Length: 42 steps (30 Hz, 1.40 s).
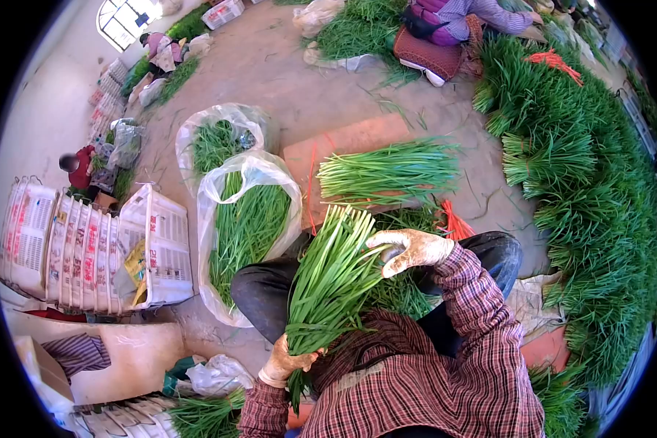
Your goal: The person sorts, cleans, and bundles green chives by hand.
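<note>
My left hand [288, 360], in a soiled white glove, is closed around the leafy end of a bunch of garlic chives [336, 274]. The bunch slants up over my lap with its pale stalk ends pointing away from me. At its right side my right hand [410, 250], gloved too, has thumb and fingers apart, the fingertips at the edge of the stalks. Beyond the bunch, a pile of chives [387, 172] lies on a reddish board [299, 157], stalks to the left. Orange ties [456, 221] lie right of that pile, near my knee.
Left of the board stand two clear plastic bags [293, 191] of loose greens. White plastic crates [169, 248] are stacked at the far left. Bundled chives [598, 182] line the right side, with more orange ties [555, 64] on top. Other people [452, 25] sit farther back.
</note>
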### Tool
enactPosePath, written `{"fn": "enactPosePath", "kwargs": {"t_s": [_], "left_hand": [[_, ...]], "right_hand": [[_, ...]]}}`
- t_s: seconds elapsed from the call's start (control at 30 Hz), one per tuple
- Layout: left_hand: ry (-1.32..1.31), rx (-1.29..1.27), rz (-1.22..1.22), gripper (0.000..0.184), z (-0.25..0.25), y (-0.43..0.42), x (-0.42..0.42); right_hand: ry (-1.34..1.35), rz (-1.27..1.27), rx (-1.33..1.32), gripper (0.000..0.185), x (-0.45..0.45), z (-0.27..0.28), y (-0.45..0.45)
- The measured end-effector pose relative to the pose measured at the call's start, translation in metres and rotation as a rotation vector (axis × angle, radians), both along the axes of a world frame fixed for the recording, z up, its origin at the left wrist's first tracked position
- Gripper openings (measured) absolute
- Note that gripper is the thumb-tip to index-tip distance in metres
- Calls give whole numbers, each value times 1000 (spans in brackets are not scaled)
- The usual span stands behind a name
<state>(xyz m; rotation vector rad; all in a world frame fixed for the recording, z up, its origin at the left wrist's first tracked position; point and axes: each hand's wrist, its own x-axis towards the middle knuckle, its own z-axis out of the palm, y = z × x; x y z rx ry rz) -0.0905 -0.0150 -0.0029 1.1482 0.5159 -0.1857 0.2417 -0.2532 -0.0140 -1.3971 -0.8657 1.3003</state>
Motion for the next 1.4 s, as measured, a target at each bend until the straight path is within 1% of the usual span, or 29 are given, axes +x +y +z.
{"fn": "enactPosePath", "kwargs": {"t_s": [0.03,0.1,0.13,0.17,0.23,0.27,0.3,0.37,0.43,0.5,0.57,0.6,0.63,0.7,0.73,0.77,0.8,0.83,0.87,0.9,1.03,1.1,1.17,1.2,1.23,1.27,1.33,1.37,1.4], "left_hand": [[17,13,-18,54,4,0,1],[33,29,-35,56,11,1,5],[44,26,-58,56,14,2,7],[56,23,-82,57,16,2,8],[64,69,-97,57,17,4,9],[70,114,-113,57,18,4,10],[72,114,-113,57,19,4,11],[72,159,-105,58,25,3,15],[78,186,-115,58,21,8,13],[80,215,-132,57,22,9,15],[129,283,-105,59,30,3,19],[129,282,-107,59,30,4,20],[163,282,-127,61,29,4,20],[197,280,-143,63,18,7,18],[102,341,-140,63,8,7,18],[8,402,-137,62,1,7,16],[10,402,-134,62,-3,9,11],[56,384,-147,61,4,8,14],[103,365,-161,60,10,6,17],[102,365,-162,60,13,4,18],[103,317,-130,59,17,3,18],[100,309,-125,58,21,6,15],[229,191,-107,59,31,14,6],[140,230,-49,54,21,17,-5],[143,229,-43,54,24,19,-7],[160,243,-24,53,29,21,-7],[176,239,13,50,33,22,-3],[175,240,15,50,31,22,-2],[172,217,36,51,29,21,0]], "right_hand": [[3,3,0,78,-1,-2,2],[-120,9,-22,84,-4,-4,11],[-200,83,-52,91,-3,6,18],[-213,43,-35,97,-9,0,20],[-216,117,-61,100,-11,9,28],[-142,74,17,102,-14,-7,31],[-49,46,-10,99,-18,-12,33],[110,35,-153,92,-20,-4,38],[-13,-20,-100,83,-21,-5,40],[-41,-25,-104,73,-18,3,39],[-288,22,-188,64,-11,6,42],[-360,20,-203,57,-10,3,43],[-360,19,-204,57,-8,-2,44],[-698,103,-282,60,-4,-12,47],[-657,70,-372,58,-4,-6,46],[-656,76,-372,58,-5,-8,47],[-685,58,-382,58,-6,-14,46],[-715,37,-391,57,-7,-14,47],[-593,11,-417,57,-6,-12,46],[-593,11,-417,57,-5,-13,46],[-667,-62,-425,51,4,-37,36],[-795,-227,-331,40,16,-62,27],[-554,-437,-373,30,42,-68,-4],[-579,-502,-395,27,53,-73,-21],[-603,-560,-418,25,61,-77,-33],[-603,-552,-418,25,61,-78,-37],[-875,-380,-581,30,55,-75,-46],[-914,-226,-644,43,39,-58,-42],[-1017,-165,-601,51,25,-53,-36]]}}
